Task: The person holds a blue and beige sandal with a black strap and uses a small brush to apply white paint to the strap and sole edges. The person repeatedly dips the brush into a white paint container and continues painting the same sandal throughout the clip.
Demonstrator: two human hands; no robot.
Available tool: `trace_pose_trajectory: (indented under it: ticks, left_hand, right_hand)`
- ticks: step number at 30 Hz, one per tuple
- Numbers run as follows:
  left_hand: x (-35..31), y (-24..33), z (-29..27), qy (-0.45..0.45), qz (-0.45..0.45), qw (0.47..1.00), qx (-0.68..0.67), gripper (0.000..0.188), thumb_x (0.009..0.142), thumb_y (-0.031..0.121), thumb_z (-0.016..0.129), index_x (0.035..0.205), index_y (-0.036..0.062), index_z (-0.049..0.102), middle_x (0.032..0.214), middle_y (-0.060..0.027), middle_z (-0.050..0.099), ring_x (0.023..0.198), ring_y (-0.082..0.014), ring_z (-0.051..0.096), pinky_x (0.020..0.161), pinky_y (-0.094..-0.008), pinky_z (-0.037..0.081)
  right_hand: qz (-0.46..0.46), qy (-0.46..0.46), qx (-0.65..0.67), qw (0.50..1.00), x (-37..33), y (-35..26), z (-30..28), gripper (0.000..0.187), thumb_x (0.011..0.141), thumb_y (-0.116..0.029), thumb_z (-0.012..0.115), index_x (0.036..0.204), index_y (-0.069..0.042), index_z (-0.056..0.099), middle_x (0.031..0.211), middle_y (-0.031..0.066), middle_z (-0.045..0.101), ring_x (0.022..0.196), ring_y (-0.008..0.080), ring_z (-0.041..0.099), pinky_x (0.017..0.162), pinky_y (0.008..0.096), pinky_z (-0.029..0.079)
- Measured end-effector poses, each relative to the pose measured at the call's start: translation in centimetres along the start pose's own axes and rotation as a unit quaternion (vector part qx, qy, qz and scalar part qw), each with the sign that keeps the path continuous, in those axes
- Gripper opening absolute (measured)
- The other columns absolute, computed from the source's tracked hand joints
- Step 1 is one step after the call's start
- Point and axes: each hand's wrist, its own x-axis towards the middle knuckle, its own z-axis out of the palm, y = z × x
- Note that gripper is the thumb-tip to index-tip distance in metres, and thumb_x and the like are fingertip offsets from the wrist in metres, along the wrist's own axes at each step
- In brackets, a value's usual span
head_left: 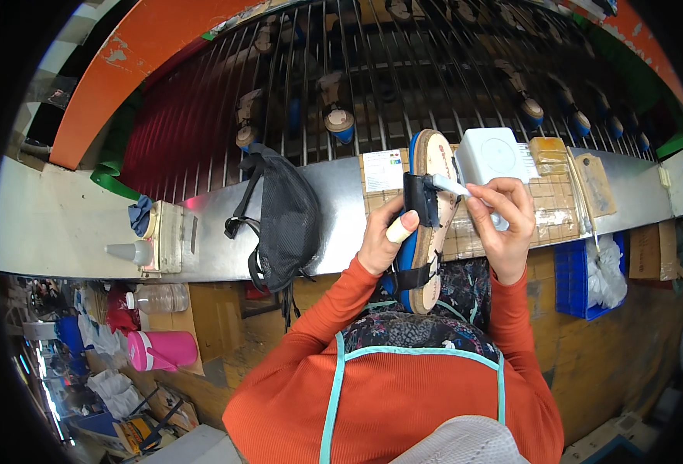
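A sandal (425,255) with a tan footbed, black straps and a blue sole edge stands lengthwise before me, toe end away. My left hand (388,236) grips its left side by the wide front strap (421,199); a pale wrap covers the thumb. My right hand (504,220) pinches a slim white tool (450,185), whose kind I cannot make out. The tool's far end lies at the front strap's right side. Just beyond my right hand sits a whitish plastic box (490,151) with a round mark on top.
Metal rods (372,85) beyond the bench carry several sandals (338,116). A black mesh bag (289,216) lies left on the metal bench edge (202,251). Right are a yellowish block (549,155), thin sticks (581,197) and a blue crate (572,282). Lower left lies a pink bottle (162,350).
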Motion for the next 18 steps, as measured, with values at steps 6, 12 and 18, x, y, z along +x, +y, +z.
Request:
trace_pose_trajectory:
  ticks: [6,12,18]
  left_hand:
    - [0.3,0.1,0.0,-0.017,-0.013,1.0,-0.005,0.066,0.091,0.055,0.054,0.113,-0.0061,0.061,0.098,-0.0123,0.067,0.091,-0.0165,0.061,0.082,-0.0292,0.048]
    - [0.8,0.9,0.2,-0.035,-0.047,0.996,-0.06,0.065,0.093,0.055,0.053,0.114,-0.0057,0.061,0.097,-0.0102,0.065,0.088,-0.0133,0.061,0.078,-0.0263,0.048]
    - [1.5,1.1,1.0,-0.035,-0.079,0.986,-0.142,0.067,0.093,0.058,0.049,0.113,-0.0054,0.061,0.095,-0.0104,0.067,0.082,-0.0132,0.064,0.074,-0.0256,0.051]
  right_hand:
    - [-0.005,-0.032,0.006,0.999,0.1,0.4,-0.8,0.018,0.077,-0.008,0.075,0.095,-0.01,0.075,0.085,0.0009,0.061,0.065,0.0107,0.054,0.074,0.0281,0.034]
    - [-0.039,-0.04,-0.012,0.998,-0.3,0.5,-1.5,0.018,0.076,-0.007,0.076,0.093,-0.01,0.075,0.085,0.0012,0.062,0.065,0.0119,0.053,0.073,0.0284,0.033]
    - [-0.059,-0.065,-0.001,0.996,-0.3,0.5,-2.4,0.021,0.074,-0.006,0.077,0.094,-0.01,0.076,0.089,0.0017,0.062,0.066,0.0104,0.055,0.075,0.028,0.034]
